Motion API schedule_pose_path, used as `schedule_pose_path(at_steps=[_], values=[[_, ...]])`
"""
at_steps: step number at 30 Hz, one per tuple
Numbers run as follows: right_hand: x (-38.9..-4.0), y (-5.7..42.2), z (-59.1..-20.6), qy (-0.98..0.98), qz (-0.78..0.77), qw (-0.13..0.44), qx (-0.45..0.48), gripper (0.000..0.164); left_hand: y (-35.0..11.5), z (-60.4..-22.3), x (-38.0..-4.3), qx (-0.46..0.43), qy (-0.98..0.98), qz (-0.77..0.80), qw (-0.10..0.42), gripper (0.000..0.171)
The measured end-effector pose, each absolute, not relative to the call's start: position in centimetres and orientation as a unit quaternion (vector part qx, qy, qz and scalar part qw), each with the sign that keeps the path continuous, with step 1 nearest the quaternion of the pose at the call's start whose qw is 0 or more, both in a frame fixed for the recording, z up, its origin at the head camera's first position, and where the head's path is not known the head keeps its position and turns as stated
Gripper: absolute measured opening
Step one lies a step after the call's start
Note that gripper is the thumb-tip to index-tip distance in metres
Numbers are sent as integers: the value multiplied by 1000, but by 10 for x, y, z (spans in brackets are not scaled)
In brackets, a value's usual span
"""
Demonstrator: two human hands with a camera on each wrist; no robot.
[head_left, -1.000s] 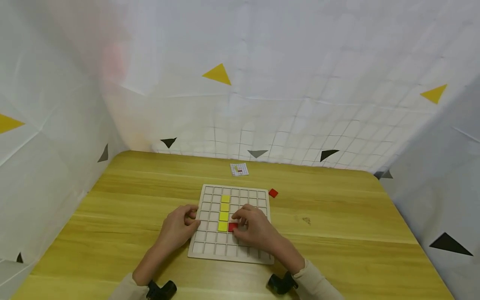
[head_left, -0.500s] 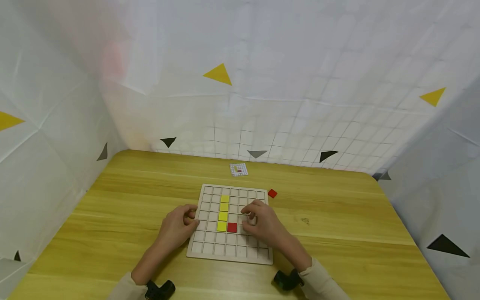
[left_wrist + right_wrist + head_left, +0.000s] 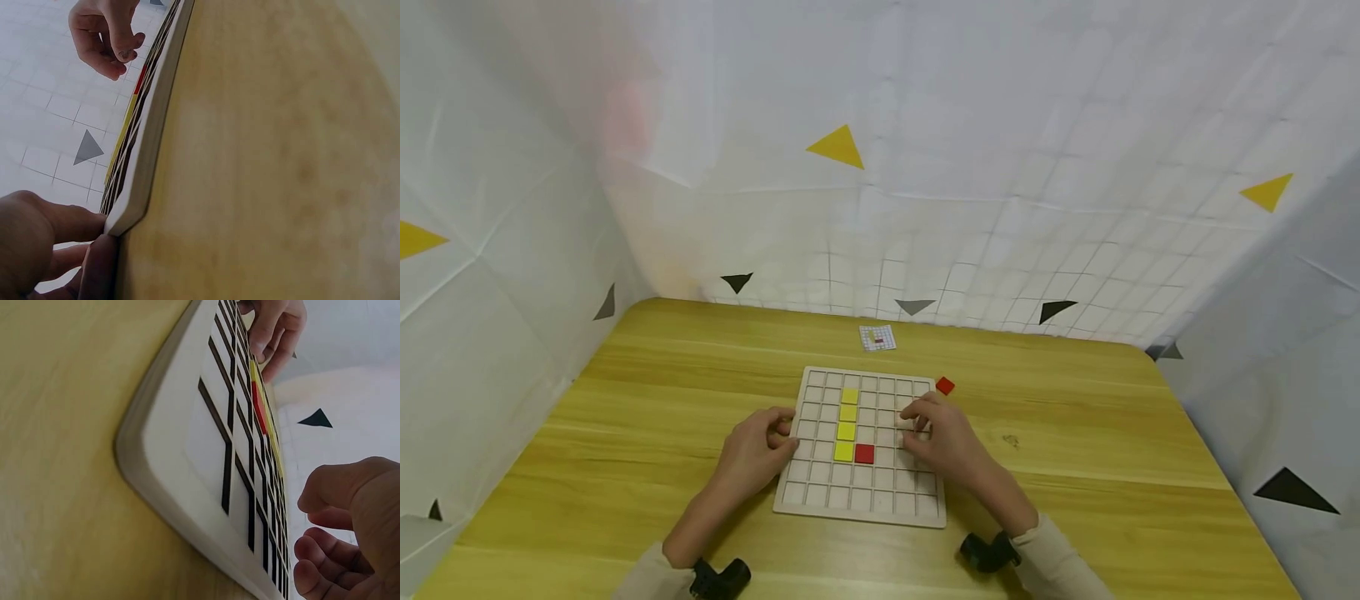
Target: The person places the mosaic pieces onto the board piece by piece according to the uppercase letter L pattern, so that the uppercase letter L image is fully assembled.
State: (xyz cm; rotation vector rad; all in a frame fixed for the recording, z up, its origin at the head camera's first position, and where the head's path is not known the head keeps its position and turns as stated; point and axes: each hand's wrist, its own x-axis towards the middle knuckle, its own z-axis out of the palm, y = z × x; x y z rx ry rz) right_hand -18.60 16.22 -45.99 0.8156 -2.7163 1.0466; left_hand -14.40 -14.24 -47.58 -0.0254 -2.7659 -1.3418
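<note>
A pale wooden grid board (image 3: 820,510) lies on the table, with its squares marked off by thin dark lines. A column of several yellow tiles (image 3: 846,431) sits in it, and one red tile (image 3: 864,454) lies right of the lowest yellow one. My left hand (image 3: 757,450) holds the board's left edge, its thumb and fingertips at the rim in the left wrist view. Over the board's right side hovers my right hand (image 3: 951,442), fingers loosely bent and thumb apart from them. Nothing shows between them in the right wrist view.
Another red tile (image 3: 945,386) lies on the table by the board's upper right corner. Behind the board is a small printed card (image 3: 877,337) with a grid pattern. White sheets with yellow and dark triangles enclose the wooden table (image 3: 1075,433).
My right hand has let go of the red tile beside the lowest yellow one and moved right, towards the board's right edge. The left hand has stayed at the left edge.
</note>
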Motion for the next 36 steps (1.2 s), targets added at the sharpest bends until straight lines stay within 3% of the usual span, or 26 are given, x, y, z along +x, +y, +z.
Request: schedule_pose_path(at_steps=[36], values=[[-216, 211, -472, -912, 347, 82, 201, 21, -142, -474, -146, 4, -899, -438, 21, 43]])
